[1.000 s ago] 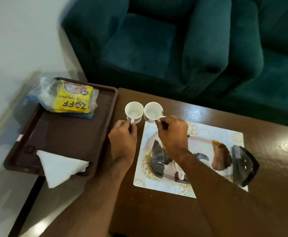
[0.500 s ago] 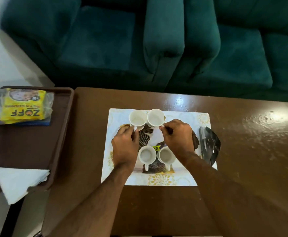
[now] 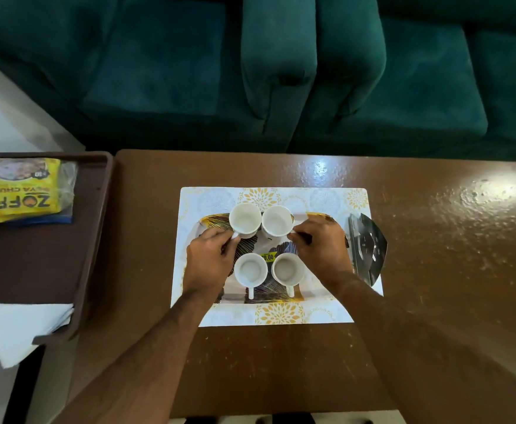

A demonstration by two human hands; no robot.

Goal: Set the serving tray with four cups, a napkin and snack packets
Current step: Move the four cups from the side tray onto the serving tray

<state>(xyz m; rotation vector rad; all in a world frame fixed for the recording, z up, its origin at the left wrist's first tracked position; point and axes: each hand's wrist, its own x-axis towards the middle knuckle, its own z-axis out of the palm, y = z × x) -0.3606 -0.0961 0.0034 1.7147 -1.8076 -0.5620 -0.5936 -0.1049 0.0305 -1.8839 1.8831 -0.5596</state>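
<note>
Serving tray (image 3: 324, 216), patterned, on a white floral placemat (image 3: 327, 197) at table centre: four white cups in two rows. Left hand (image 3: 209, 261) pinches handle of far-left cup (image 3: 245, 219); right hand (image 3: 321, 250) pinches handle of far-right cup (image 3: 277, 220), apparently just set. Near cups (image 3: 251, 269) stand free. Napkin (image 3: 15, 327) and snack packets (image 3: 18, 189) remain on the brown tray (image 3: 97, 228), left. Wooden table (image 3: 434, 240); green sofa (image 3: 281, 56) behind.

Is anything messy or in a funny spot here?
Yes, a little. The white napkin hangs over the near edge of the brown tray instead of lying flat inside. The four cups stand upright, nothing spilled.
</note>
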